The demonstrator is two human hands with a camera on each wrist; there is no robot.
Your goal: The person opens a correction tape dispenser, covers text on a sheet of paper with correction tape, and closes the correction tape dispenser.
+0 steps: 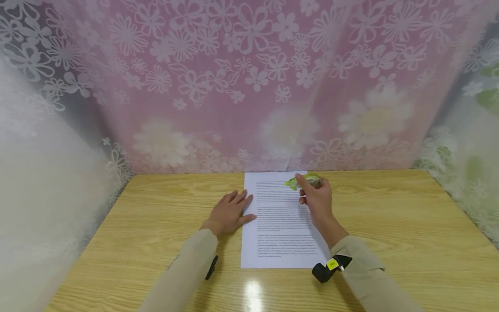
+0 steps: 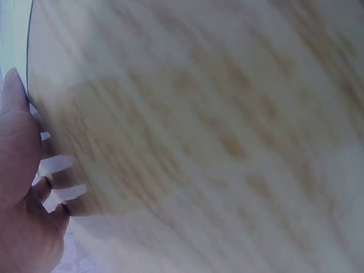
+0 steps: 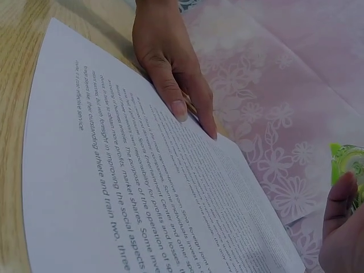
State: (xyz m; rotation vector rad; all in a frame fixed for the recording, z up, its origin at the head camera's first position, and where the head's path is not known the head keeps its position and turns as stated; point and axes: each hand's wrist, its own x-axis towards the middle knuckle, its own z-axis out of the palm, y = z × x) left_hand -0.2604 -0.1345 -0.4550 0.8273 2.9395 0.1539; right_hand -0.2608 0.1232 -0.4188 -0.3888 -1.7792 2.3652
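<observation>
A printed sheet of paper (image 1: 280, 221) lies on the wooden table, its lines of text facing up. My left hand (image 1: 228, 214) rests at the sheet's left edge with fingers spread, the fingertips and thumb on its margin. Above the upper right part of the page, my right hand (image 1: 320, 203) grips a green, see-through correction tape (image 1: 312, 179), its tip pointing left. In the right wrist view the correction tape (image 3: 351, 162) shows only partly, held by the thumb at the right edge. The left wrist view catches the left hand (image 2: 23, 170) at its border.
Bare wood of the table (image 1: 167, 208) surrounds the page. A pink flowered curtain (image 1: 234, 108) hangs along the table's back edge, with pale curtains at both sides. A black wrist camera (image 1: 322, 272) sits by the page's lower right corner.
</observation>
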